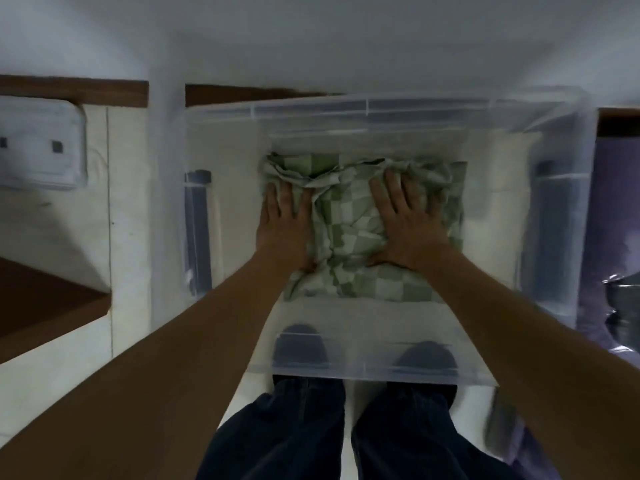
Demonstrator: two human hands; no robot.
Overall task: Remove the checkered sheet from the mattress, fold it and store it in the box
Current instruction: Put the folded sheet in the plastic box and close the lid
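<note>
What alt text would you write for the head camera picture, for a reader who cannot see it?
Seen from above, a person's left hand and right hand press flat on a rumpled, loosely folded green checkered sheet lying inside a clear plastic box. The person's dark trousers show at the bottom edge, right beside the box.

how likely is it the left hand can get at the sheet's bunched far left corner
Likely yes. The left hand lies flat on the sheet in the open box, and the bunched corner sits just beyond its fingertips, with nothing in between.
</note>
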